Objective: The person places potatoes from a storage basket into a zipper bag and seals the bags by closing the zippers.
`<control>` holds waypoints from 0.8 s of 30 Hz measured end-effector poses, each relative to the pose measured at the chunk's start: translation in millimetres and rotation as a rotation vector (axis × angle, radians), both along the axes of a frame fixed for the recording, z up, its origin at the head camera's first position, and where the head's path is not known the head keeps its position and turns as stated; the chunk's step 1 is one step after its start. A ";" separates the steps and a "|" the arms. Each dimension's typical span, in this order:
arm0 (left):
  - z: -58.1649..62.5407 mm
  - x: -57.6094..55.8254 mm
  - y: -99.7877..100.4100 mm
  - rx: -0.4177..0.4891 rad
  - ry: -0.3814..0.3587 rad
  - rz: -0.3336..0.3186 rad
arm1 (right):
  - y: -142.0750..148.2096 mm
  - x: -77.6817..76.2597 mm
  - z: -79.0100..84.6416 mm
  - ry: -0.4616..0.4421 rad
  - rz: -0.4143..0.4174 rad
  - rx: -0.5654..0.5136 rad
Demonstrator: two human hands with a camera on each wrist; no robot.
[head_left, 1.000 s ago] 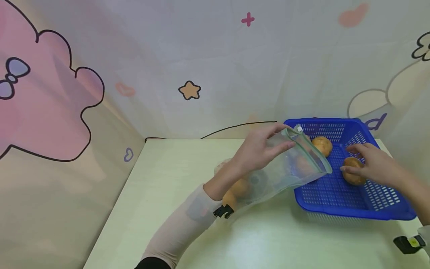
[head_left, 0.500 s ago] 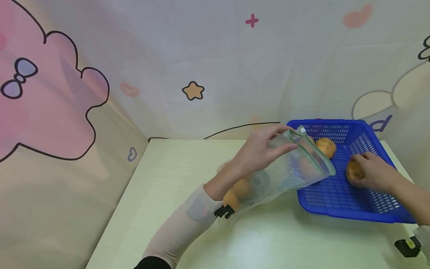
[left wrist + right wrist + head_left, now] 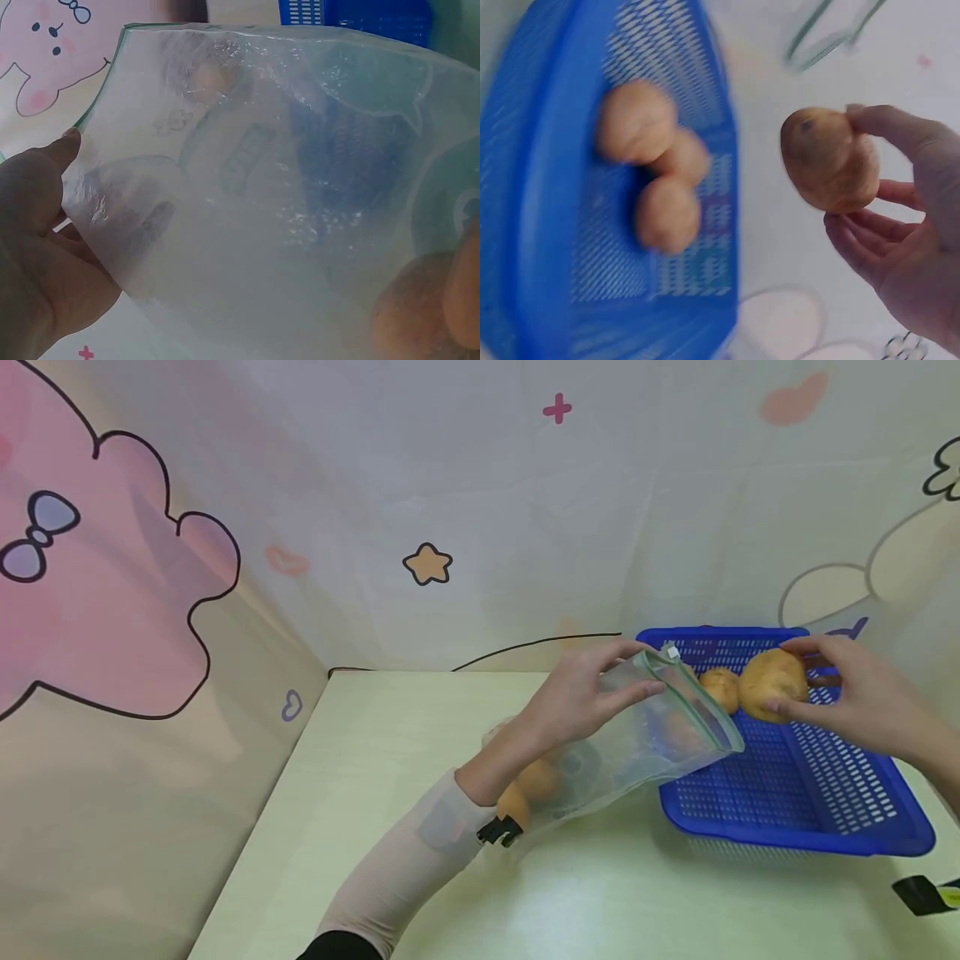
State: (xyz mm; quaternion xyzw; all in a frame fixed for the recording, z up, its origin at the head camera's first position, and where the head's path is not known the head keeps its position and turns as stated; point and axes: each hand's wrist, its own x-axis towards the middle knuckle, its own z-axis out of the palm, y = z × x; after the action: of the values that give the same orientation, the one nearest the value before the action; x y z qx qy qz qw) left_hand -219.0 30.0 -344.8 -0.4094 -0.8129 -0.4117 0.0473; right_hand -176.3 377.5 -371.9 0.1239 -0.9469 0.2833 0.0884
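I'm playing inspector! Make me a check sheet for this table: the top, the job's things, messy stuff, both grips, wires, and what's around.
Surface: pale table, with the basket standing on it.
Bag: see-through, green-edged, with bagged potatoes at the end away from the basket; count unclear.
Blue basket: three potatoes show inside in the right wrist view.
Held potato: raised above the basket, outside the bag.
Clutter: nothing seen.
Left grip: holds the bag near its green-edged end.
Right grip: holds that potato between thumb and fingers.
Cables: nothing seen.
Surroundings: pale backdrop with cartoon drawings, including an orange star.
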 end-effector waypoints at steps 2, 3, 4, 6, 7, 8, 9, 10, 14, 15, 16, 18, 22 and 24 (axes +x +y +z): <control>0.3 -0.1 -0.8 -0.002 -0.014 0.006 | -10.9 4.5 14.2 -0.017 -0.004 -0.065; 0.6 -0.1 -1.2 -0.005 -0.022 0.013 | -16.5 6.9 19.9 -0.030 -0.006 -0.080; 0.6 -0.3 -1.5 -0.007 -0.022 0.017 | -21.6 9.2 24.3 -0.037 -0.001 -0.101; 0.4 -1.1 -1.7 -0.006 -0.028 0.018 | -31.5 13.4 30.4 -0.054 0.012 -0.130; 0.2 -1.7 -1.6 -0.003 -0.028 0.017 | -36.4 15.4 32.8 -0.064 0.020 -0.141; 0.1 -2.2 -1.4 0.000 -0.023 0.014 | -41.2 17.2 34.4 -0.077 0.028 -0.148; -0.3 -2.8 -1.0 0.005 -0.018 0.009 | -45.7 18.6 35.3 -0.082 0.040 -0.155; -0.4 -3.5 -0.8 0.012 -0.010 0.004 | -49.8 19.4 35.7 -0.079 0.056 -0.168; -0.7 -4.8 0.3 0.023 -0.012 -0.005 | -61.1 19.9 31.7 -0.048 0.119 -0.213; -0.6 -4.8 0.4 0.021 -0.018 -0.004 | -62.8 19.7 29.9 -0.035 0.132 -0.226; -0.6 -4.7 0.3 0.018 -0.025 -0.003 | -64.2 19.4 28.1 -0.027 0.142 -0.235; -0.3 -4.4 0.1 0.013 -0.037 -0.002 | -66.5 18.9 24.9 -0.015 0.166 -0.250; -0.7 -3.4 -0.3 0.013 -0.062 0.006 | -70.1 18.9 20.4 0.000 0.196 -0.266; -0.8 -3.3 -0.3 0.021 -0.070 0.005 | -72.3 19.3 19.1 0.002 0.207 -0.276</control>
State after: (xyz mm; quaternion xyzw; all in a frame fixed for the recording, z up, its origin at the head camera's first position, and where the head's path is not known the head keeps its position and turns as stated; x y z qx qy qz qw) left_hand -222.3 29.7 -345.6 -0.3921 -0.8108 -0.4340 0.0244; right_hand -157.0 305.2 -352.8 0.2076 -0.8811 0.4181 0.0759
